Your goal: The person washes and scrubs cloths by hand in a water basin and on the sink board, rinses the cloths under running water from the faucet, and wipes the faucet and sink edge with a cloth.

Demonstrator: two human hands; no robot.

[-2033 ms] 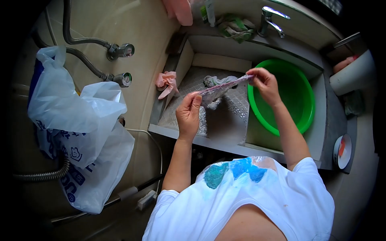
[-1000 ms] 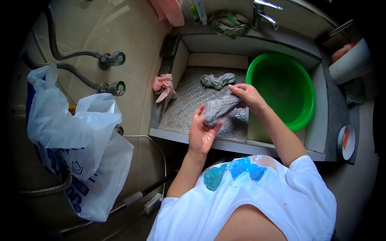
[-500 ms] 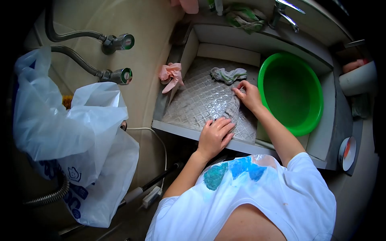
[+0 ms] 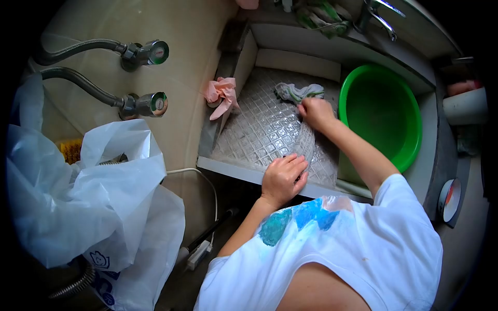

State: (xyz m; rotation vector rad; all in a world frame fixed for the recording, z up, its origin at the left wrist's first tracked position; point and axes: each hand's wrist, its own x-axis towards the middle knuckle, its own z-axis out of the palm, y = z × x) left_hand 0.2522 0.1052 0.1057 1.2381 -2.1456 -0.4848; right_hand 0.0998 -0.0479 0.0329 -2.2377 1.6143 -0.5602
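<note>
A wet, long and narrow grey cloth (image 4: 306, 142), shaped like a sock, lies stretched on the diamond-ridged washboard (image 4: 259, 116) of the sink. My left hand (image 4: 284, 179) bends over its lower end at the sink's front edge, fingers close together and thumb apart. At the upper end my right hand (image 4: 316, 113) is closed in a fist on the cloth; its fingertips are hidden. Just above that fist, a crumpled grey-white cloth with green edging (image 4: 300, 92) rests on the ridges.
A green basin (image 4: 342, 98) stands in the sink's right side. Pink rubber gloves (image 4: 222, 96) hang over the left rim. A faucet (image 4: 381, 18) and a green-white rag (image 4: 324, 18) are at the back. To the left are a plastic bag (image 4: 124, 192) and two valves (image 4: 145, 106).
My right hand has closed from a pinch into a fist and moved slightly up, nearer the green-edged cloth. The left hand stays on the lower end. The view has shifted a little.
</note>
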